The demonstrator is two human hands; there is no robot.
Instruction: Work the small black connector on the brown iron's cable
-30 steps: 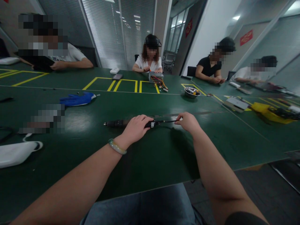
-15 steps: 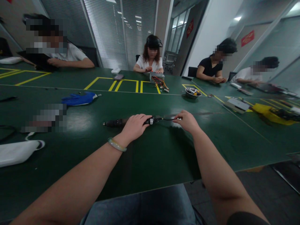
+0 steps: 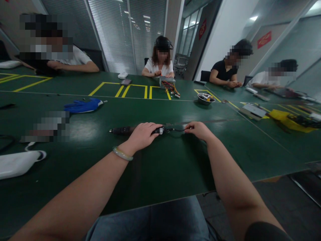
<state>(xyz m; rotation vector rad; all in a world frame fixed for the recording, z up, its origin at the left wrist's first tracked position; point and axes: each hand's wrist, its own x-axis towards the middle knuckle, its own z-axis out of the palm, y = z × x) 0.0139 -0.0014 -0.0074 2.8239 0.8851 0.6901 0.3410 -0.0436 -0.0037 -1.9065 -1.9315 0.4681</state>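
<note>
**Two-hand hold on tool (image 3: 121, 131) and cable (image 3: 177, 130)**

The black, cylindrical tool is horizontal at the centre of the frame, over the green table (image 3: 160, 174), with its tip toward the left edge. Left hand (image 3: 143, 135): fingers closed over the tool's body from above. Right hand (image 3: 198, 130), right of centre: thumb and fingertips pinched together on the cable, which extends from the tool's right end. A blue glove (image 3: 84, 105) lies at centre left. A metal bowl (image 3: 205, 102) stands at upper right.
</note>
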